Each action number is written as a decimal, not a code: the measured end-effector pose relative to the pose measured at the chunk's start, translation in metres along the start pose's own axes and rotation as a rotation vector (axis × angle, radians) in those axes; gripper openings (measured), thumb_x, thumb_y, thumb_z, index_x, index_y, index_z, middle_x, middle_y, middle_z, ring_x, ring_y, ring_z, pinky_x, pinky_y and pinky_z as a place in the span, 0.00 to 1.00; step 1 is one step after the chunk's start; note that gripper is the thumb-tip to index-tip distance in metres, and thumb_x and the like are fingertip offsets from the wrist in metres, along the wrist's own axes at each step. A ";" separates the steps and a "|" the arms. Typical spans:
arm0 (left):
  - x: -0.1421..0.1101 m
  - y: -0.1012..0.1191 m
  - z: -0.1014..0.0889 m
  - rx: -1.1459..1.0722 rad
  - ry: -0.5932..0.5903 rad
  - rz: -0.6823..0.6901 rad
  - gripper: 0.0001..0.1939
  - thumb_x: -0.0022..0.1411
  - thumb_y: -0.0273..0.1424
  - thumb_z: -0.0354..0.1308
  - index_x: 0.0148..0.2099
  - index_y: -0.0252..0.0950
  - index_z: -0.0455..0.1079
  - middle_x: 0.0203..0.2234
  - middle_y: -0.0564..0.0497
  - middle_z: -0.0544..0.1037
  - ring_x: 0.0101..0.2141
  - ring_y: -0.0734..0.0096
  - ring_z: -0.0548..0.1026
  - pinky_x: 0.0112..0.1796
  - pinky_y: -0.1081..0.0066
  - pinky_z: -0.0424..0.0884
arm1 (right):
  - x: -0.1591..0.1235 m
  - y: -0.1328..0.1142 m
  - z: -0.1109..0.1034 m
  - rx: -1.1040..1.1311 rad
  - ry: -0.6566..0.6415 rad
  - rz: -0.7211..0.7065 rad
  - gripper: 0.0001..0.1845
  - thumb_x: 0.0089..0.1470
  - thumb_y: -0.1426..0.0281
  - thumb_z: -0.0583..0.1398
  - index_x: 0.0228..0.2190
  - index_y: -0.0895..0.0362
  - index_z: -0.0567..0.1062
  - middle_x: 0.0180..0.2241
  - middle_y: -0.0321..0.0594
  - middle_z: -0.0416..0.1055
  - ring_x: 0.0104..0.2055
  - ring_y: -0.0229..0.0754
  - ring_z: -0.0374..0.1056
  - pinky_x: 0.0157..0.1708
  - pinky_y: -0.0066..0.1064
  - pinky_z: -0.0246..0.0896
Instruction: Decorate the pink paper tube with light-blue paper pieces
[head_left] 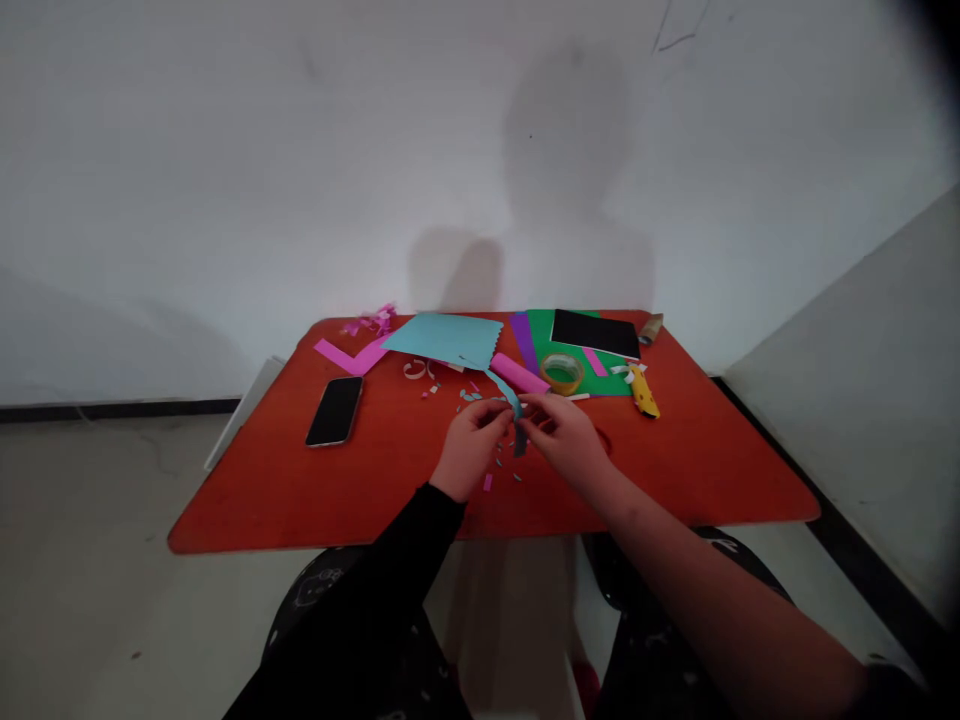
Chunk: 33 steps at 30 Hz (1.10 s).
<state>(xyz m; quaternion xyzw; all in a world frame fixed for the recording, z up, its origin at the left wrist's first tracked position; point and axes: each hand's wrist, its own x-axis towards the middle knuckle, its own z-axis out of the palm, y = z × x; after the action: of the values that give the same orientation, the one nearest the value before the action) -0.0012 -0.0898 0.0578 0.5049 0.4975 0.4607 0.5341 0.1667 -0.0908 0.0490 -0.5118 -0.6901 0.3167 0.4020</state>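
Note:
Above the middle of the red table (420, 500), my left hand (474, 445) and my right hand (561, 430) meet around a narrow light-blue paper strip (506, 386). Fingers of both hands are closed on it, and its lower end hangs below them. Behind the strip lies a light-blue paper sheet (442, 340) with a zigzag right edge. A rolled pink paper (520, 374) rests just beyond my fingers. Small blue scraps (469, 396) are scattered around my left hand, and a pink scrap (488, 482) lies nearer to me.
A phone (334, 411) lies at left, near pink paper strips (352, 358) and pink shreds (373, 320). At right are a tape roll (562, 373), green paper (537, 330), a black tablet-like slab (596, 333), a yellow spotted object (643, 392) and a cardboard tube (651, 328). A wall stands behind.

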 end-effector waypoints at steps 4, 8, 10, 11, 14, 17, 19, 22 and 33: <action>0.000 0.001 0.000 0.051 -0.002 0.045 0.12 0.56 0.39 0.62 0.37 0.35 0.76 0.28 0.51 0.76 0.29 0.72 0.71 0.33 0.71 0.67 | 0.004 0.003 0.000 0.120 0.006 0.040 0.13 0.54 0.66 0.61 0.42 0.53 0.79 0.38 0.42 0.79 0.39 0.46 0.74 0.40 0.37 0.69; 0.003 -0.002 -0.002 0.038 0.034 0.022 0.10 0.57 0.37 0.62 0.37 0.36 0.74 0.28 0.52 0.75 0.29 0.72 0.71 0.33 0.71 0.68 | 0.007 0.006 -0.003 0.305 0.008 0.158 0.09 0.51 0.65 0.62 0.35 0.54 0.78 0.34 0.38 0.77 0.36 0.43 0.72 0.40 0.36 0.68; 0.004 -0.003 -0.002 0.005 0.025 -0.008 0.09 0.57 0.36 0.62 0.36 0.36 0.73 0.27 0.53 0.75 0.28 0.73 0.71 0.32 0.72 0.68 | 0.007 0.009 -0.004 0.430 -0.023 0.243 0.10 0.50 0.63 0.63 0.34 0.54 0.77 0.32 0.36 0.76 0.33 0.41 0.70 0.38 0.34 0.68; 0.004 -0.004 -0.002 -0.010 0.019 -0.027 0.08 0.57 0.36 0.62 0.36 0.36 0.72 0.27 0.53 0.74 0.28 0.73 0.71 0.32 0.72 0.67 | 0.007 0.009 -0.004 0.478 -0.046 0.276 0.11 0.50 0.62 0.64 0.35 0.55 0.77 0.32 0.35 0.76 0.33 0.41 0.70 0.37 0.34 0.68; 0.004 -0.005 -0.002 -0.025 0.014 -0.058 0.07 0.57 0.34 0.62 0.36 0.36 0.71 0.27 0.53 0.74 0.28 0.74 0.71 0.31 0.73 0.67 | 0.006 0.011 -0.003 0.522 -0.094 0.302 0.13 0.51 0.58 0.65 0.35 0.54 0.76 0.32 0.35 0.75 0.34 0.41 0.70 0.38 0.34 0.68; 0.002 -0.003 0.000 -0.036 0.005 -0.064 0.09 0.57 0.35 0.63 0.37 0.35 0.72 0.29 0.52 0.76 0.28 0.74 0.71 0.31 0.74 0.67 | 0.006 0.011 -0.002 0.485 -0.095 0.267 0.15 0.52 0.55 0.65 0.35 0.54 0.76 0.33 0.36 0.75 0.35 0.42 0.70 0.38 0.34 0.68; 0.001 -0.001 0.000 -0.052 -0.020 -0.062 0.11 0.58 0.37 0.64 0.39 0.35 0.74 0.30 0.51 0.77 0.28 0.74 0.72 0.31 0.74 0.67 | 0.005 0.011 -0.001 0.447 -0.091 0.246 0.15 0.53 0.55 0.65 0.33 0.54 0.76 0.32 0.36 0.74 0.35 0.42 0.70 0.37 0.33 0.67; 0.001 0.000 -0.001 -0.051 -0.057 -0.044 0.13 0.58 0.38 0.64 0.39 0.34 0.76 0.31 0.51 0.78 0.29 0.75 0.71 0.32 0.74 0.67 | 0.005 0.010 0.000 0.452 -0.095 0.265 0.16 0.52 0.54 0.66 0.31 0.54 0.75 0.30 0.35 0.73 0.32 0.40 0.68 0.34 0.31 0.65; -0.002 -0.003 -0.002 -0.161 -0.122 -0.096 0.19 0.57 0.46 0.67 0.38 0.34 0.76 0.30 0.50 0.77 0.30 0.73 0.72 0.33 0.72 0.69 | -0.001 0.001 -0.001 0.783 -0.093 0.422 0.19 0.47 0.55 0.71 0.30 0.55 0.74 0.25 0.32 0.71 0.24 0.35 0.64 0.25 0.27 0.60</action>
<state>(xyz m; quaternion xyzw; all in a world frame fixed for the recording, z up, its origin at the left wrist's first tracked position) -0.0031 -0.0916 0.0548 0.4631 0.4490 0.4415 0.6237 0.1682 -0.0917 0.0480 -0.4357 -0.4159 0.6518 0.4608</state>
